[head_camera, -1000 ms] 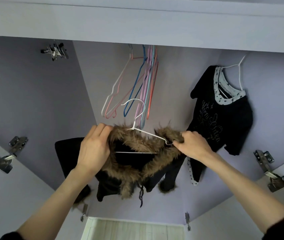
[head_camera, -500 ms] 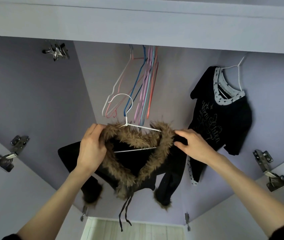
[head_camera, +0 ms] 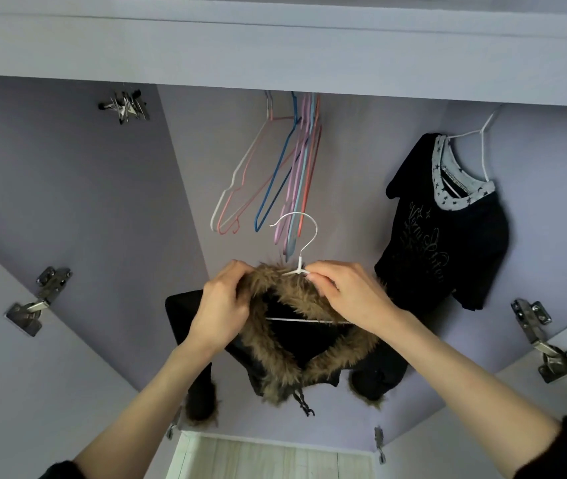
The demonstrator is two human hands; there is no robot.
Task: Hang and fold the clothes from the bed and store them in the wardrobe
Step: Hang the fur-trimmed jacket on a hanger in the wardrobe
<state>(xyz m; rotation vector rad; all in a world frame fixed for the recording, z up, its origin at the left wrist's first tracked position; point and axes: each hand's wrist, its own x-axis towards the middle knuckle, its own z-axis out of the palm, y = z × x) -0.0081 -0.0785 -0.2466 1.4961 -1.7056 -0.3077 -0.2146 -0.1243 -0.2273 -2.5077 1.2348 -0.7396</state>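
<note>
- A black jacket (head_camera: 296, 344) with a brown fur collar (head_camera: 285, 299) sits on a white hanger (head_camera: 301, 267), held up in front of the open wardrobe (head_camera: 185, 160), well below its top edge.
- The hanger's hook rises free above the collar, and its lower bar crosses the jacket's dark neck opening.
- The left hand (head_camera: 221, 312) grips the fur collar on the jacket's left side, fingers curled into the fur.
- The right hand (head_camera: 347, 295) pinches the hanger's shoulder wire just right of the hook, with the fingers bent over the fur there.
- The jacket's fur-cuffed sleeves hang down on either side of it, and a dark drawstring dangles under the collar.
- Above the jacket, a bunch of empty hangers (head_camera: 275, 174) in white, pink, blue and purple hangs from inside the wardrobe's top.
- To the jacket's right, a black printed top (head_camera: 444, 236) with a star-patterned neckline hangs on its own white hanger.
- Up to the jacket's left, a cluster of metal clips (head_camera: 125, 105) sits against the wardrobe's side wall.
- Metal hinges (head_camera: 38, 299) show on the open doors to either side of the jacket.
</note>
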